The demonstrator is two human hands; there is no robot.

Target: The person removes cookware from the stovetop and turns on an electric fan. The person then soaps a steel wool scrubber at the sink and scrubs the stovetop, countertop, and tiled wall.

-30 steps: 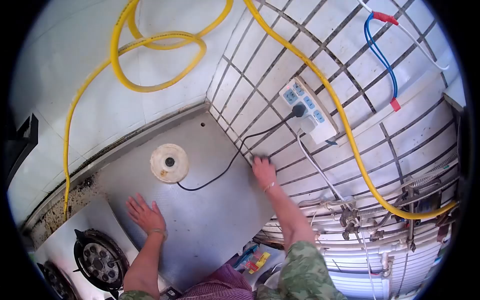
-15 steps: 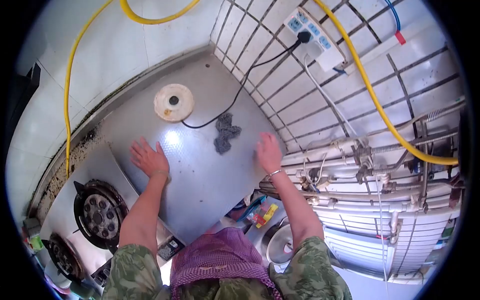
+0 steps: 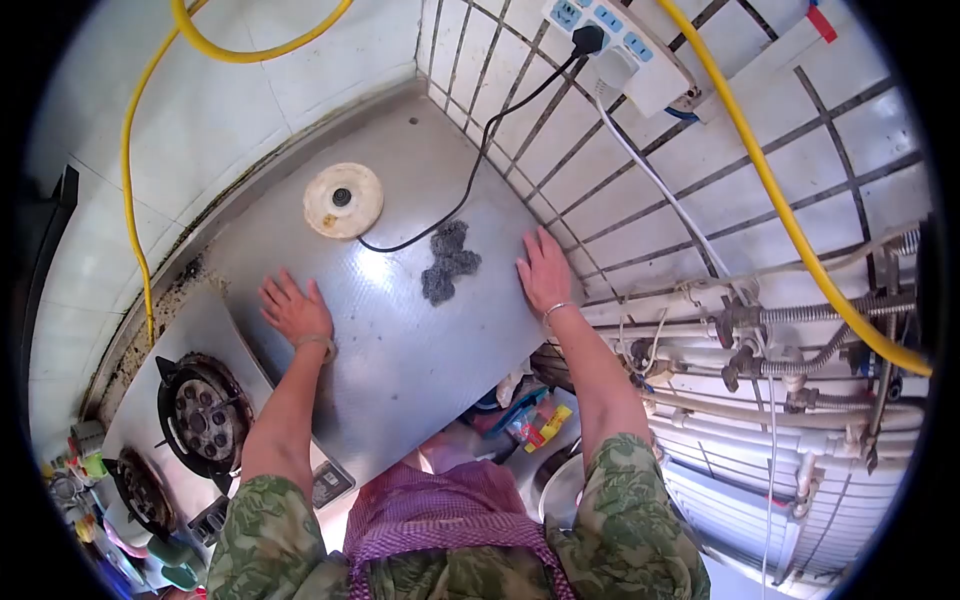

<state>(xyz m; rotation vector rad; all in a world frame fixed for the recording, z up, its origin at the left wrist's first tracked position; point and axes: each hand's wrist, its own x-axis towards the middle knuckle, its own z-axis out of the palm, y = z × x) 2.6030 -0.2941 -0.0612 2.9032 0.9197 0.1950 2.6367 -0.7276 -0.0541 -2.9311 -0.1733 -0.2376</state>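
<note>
My left hand [image 3: 296,309] lies with fingers spread on the metal counter [image 3: 370,360], beside the gas stove. At the counter's right edge, near the tiled wall, my right hand [image 3: 545,270] rests flat and holds nothing. Between the two hands, closer to the right one, lies a dark grey scouring cloth or mesh [image 3: 448,262]. A round off-white kettle base [image 3: 343,201] sits further back on the counter. Its black cord [image 3: 470,185] runs to a power strip [image 3: 625,55] on the wall.
The gas stove has two burners [image 3: 205,415]. A yellow hose [image 3: 765,170] hangs over the tiled wall, and pipes with valves [image 3: 740,330] line the right side. Below the counter's front edge are colourful packets [image 3: 540,423] and a metal pot [image 3: 565,490].
My right hand has let go of the dark grey cloth, which now lies mid-counter, and has drawn back to the right edge. The view has shifted downward.
</note>
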